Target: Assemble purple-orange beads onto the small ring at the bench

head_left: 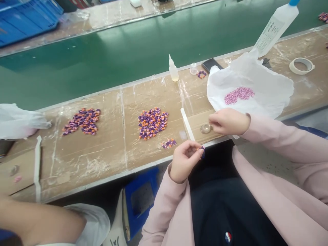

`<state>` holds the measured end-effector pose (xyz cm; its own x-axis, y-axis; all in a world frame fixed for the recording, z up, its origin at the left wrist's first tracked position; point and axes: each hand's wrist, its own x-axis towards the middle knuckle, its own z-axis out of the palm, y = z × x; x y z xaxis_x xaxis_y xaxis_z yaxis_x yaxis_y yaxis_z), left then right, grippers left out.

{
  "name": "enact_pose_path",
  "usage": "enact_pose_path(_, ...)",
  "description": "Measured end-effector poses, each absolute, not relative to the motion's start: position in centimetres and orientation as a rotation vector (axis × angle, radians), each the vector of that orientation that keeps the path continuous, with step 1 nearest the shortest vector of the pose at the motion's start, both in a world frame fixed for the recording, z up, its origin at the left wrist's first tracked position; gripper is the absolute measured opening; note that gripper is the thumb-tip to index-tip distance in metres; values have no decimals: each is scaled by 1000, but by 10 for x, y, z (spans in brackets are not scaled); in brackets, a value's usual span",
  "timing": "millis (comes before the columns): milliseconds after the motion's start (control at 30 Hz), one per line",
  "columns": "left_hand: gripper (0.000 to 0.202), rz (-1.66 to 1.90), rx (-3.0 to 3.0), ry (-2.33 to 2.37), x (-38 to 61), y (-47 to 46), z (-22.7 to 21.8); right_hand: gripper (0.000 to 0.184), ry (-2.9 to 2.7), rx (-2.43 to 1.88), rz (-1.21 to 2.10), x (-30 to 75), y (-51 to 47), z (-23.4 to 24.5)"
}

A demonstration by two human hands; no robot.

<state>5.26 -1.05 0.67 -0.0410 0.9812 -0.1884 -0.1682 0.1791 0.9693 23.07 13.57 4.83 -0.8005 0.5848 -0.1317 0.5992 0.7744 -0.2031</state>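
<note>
Close to the table's front edge, my left hand (185,160) pinches a small purple piece (203,152), mostly hidden by the fingertips. My right hand (228,122) is closed, thumb and fingers together, beside a small round shallow dish (205,128); what the fingers hold, if anything, is hidden. A white strip (188,125) lies between the dish and a few purple-and-orange pieces (168,143). Further left is a larger pile of purple-and-orange pieces (153,123). Small pink bits (239,95) rest on a crumpled white sheet (271,85) beyond my right hand.
A dropper bottle (173,69), a dark phone (212,65), a tape roll (301,66) and a large white bottle (276,29) stand or lie along the back. Another pile of pieces (83,121) lies left. A person's arm (43,218) reaches in at lower left. A green surface (115,51) runs behind.
</note>
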Motion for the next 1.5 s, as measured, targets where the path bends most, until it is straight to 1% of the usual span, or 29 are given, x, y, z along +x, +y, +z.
enact_pose_path(333,12,1106,884,1182,51,-12,-1,16,2700,893,-128,213,134,58)
enact_pose_path(433,12,1114,859,1157,52,-12,0,14,2711,905,-123,212,135,60)
enact_pose_path(500,14,1160,820,1151,52,-12,0,14,2778,934,-205,214,135,64)
enact_pose_path(567,17,1243,779,1139,53,-11,0,13,2890,972,-445,217,131,68)
enact_pose_path(600,19,1293,761,1123,53,-11,0,13,2929,988,-648,219,129,70)
enact_pose_path(700,23,1425,732,1031,53,-8,4,13,2776,1011,-1516,224,114,74)
enact_pose_path(733,23,1456,729,995,54,-7,7,15,2651,1001,-1782,224,109,76)
enact_pose_path(767,21,1479,730,963,54,-7,9,17,2541,985,-1981,224,104,77)
enact_pose_path(800,20,1498,733,935,55,-6,13,19,2469,968,-2096,224,99,80)
enact_pose_path(833,18,1513,740,912,56,-6,16,20,2449,956,-2134,223,95,82)
enact_pose_path(1000,11,1562,784,853,59,-9,23,14,2589,919,-1960,221,86,95)
enact_pose_path(1233,11,1584,869,866,59,-12,22,9,2773,891,-1979,221,81,87)
enact_pose_path(1500,10,1625,964,914,61,-13,22,8,2926,855,-1822,221,79,92)
